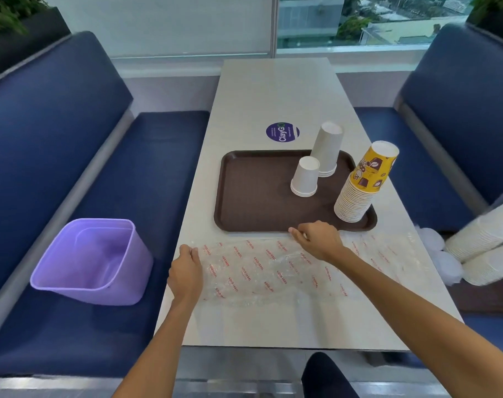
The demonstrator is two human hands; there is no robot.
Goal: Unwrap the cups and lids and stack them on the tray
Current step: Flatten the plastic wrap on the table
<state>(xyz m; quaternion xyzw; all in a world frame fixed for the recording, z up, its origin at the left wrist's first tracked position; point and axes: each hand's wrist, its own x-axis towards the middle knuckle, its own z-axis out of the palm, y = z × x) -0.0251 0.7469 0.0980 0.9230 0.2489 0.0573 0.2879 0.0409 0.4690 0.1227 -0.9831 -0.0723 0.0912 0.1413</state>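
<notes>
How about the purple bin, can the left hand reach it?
Probably yes. The bin sits on the bench just beside the left hand, with nothing between them, though that hand is gripping the plastic wrapper.

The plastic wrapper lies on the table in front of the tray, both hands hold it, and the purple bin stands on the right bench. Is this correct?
Not fully. The head view shows the purple bin on the left bench, not the right. The rest holds: the plastic wrapper lies on the table in front of the tray, held by the left hand and right hand.
</notes>
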